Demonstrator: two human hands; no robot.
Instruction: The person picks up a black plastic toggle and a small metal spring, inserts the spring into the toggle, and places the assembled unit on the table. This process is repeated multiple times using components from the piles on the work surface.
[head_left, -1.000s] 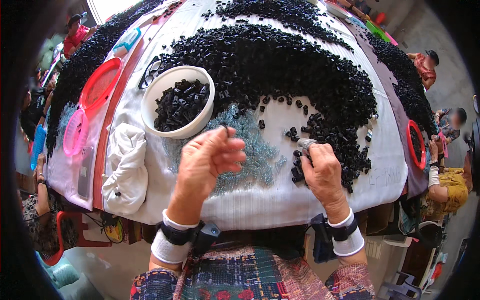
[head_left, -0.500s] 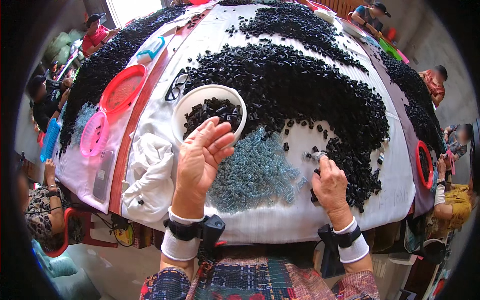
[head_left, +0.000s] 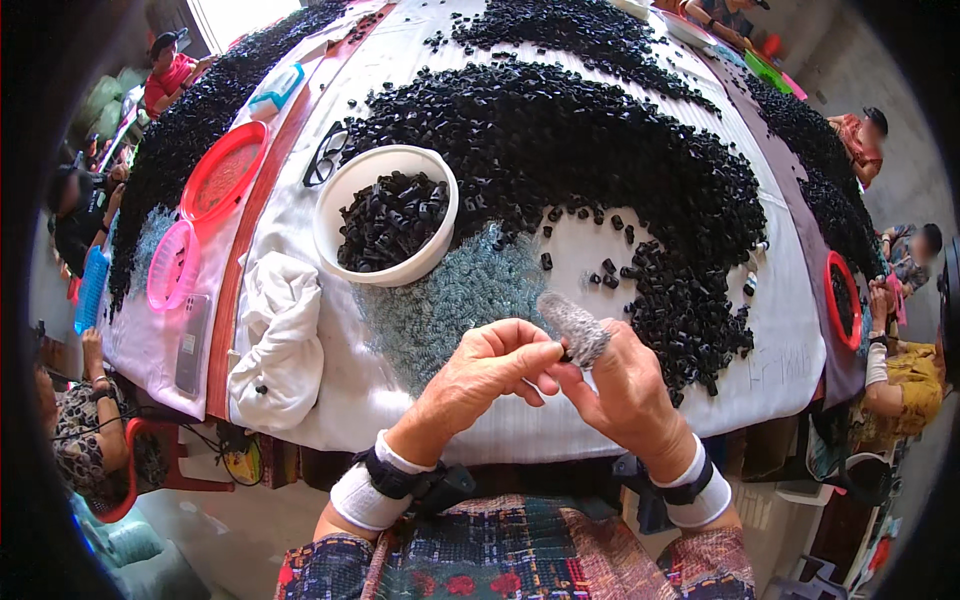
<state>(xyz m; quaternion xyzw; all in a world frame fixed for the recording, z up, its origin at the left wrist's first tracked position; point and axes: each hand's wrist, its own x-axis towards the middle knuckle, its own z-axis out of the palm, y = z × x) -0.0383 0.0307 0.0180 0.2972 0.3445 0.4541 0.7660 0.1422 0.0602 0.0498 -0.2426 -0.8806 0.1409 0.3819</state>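
My left hand point(head_left: 490, 375) and my right hand point(head_left: 620, 385) meet above the near table edge, fingertips pinched together on a small black plastic part point(head_left: 566, 355). A grey fabric cot point(head_left: 575, 327) covers my right forefinger. Just beyond the hands lies a patch of small clear springs point(head_left: 445, 300). A white bowl point(head_left: 330, 210) partly filled with black parts stands to the upper left. A big heap of loose black parts point(head_left: 600, 150) spreads across the white-covered table point(head_left: 560, 420).
A white cloth point(head_left: 275, 340) lies left of the springs, eyeglasses point(head_left: 325, 155) behind the bowl. Red point(head_left: 225, 175) and pink point(head_left: 172, 265) baskets and a phone point(head_left: 192, 345) sit on the left. Other people work along both sides; another red basket point(head_left: 842, 300) is at right.
Both hands came together from apart: my left hand closed from open fingers, my right hand lifted off the black heap toward it. The view shifted closer.
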